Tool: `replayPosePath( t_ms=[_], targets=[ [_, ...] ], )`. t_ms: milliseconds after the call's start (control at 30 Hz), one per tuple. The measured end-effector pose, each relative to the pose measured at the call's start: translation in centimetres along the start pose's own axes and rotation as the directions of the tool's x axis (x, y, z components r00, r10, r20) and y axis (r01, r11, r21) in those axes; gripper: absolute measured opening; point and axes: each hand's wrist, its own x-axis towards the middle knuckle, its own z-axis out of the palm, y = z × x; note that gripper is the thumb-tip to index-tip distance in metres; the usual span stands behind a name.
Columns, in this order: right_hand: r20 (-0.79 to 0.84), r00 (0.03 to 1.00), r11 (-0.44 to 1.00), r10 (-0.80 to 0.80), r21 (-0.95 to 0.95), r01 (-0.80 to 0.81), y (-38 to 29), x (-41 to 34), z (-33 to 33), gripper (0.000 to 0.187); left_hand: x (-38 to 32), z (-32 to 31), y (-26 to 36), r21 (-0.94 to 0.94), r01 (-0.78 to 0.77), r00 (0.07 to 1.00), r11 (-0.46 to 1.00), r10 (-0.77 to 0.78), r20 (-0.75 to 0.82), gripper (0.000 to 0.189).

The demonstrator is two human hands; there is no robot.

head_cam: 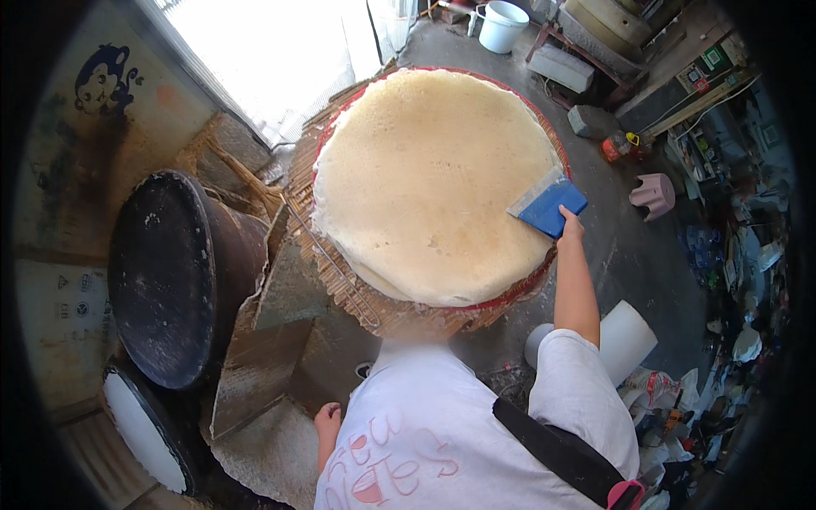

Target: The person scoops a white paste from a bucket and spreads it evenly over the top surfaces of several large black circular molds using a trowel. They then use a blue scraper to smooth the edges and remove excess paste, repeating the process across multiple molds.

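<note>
My right hand (570, 225) grips the blue handle of a wide scraper (553, 203). The scraper's pale, smeared blade rests over the right edge of a stack of large round thin flatbreads (433, 178). Under the stack, the red rim of a round tray (561, 150) shows, set on a mat of bound stalks (303, 166). Low at my left side hangs my left hand (327, 418), its fingers curled; the inside of the hand is hidden. A thin metal rod with a looped end (338, 271) lies along the mat's left edge.
A large round black griddle (162, 274) stands at left, beside upright boards (261, 370). Below it is a container of white stuff (140, 427). A white bucket (502, 27), a concrete block (591, 121), a pink stool (653, 195) and clutter (746, 344) lie beyond, at the back and right.
</note>
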Motion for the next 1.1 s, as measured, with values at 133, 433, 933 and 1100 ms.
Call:
replayPosePath(
  t_ms=[133,433,933,1100],
  targets=[
    [-0.011,0.999,0.999,0.042,-0.023,-0.042,0.0,-0.9,-0.1,0.045,-0.1,-0.3,-1.5,-0.042,0.037,0.999,0.998,-0.037,-0.002,0.016],
    [-0.049,0.999,0.996,0.024,-0.085,-0.028,1.6,-1.6,-1.6,0.059,0.2,-1.6,-0.3,-0.022,0.001,1.000,1.000,-0.001,0.005,0.015],
    [-0.052,0.999,0.998,0.004,0.066,0.000,1.6,-1.6,-2.0,0.051,2.0,-1.6,-0.4,0.047,0.021,0.999,0.999,-0.023,0.044,0.017],
    [-0.140,0.989,0.997,0.040,0.070,-0.031,1.3,-3.0,-0.9,0.045,2.5,-1.3,-0.4,0.032,-0.019,0.999,0.999,0.018,0.039,0.017]
  ],
)
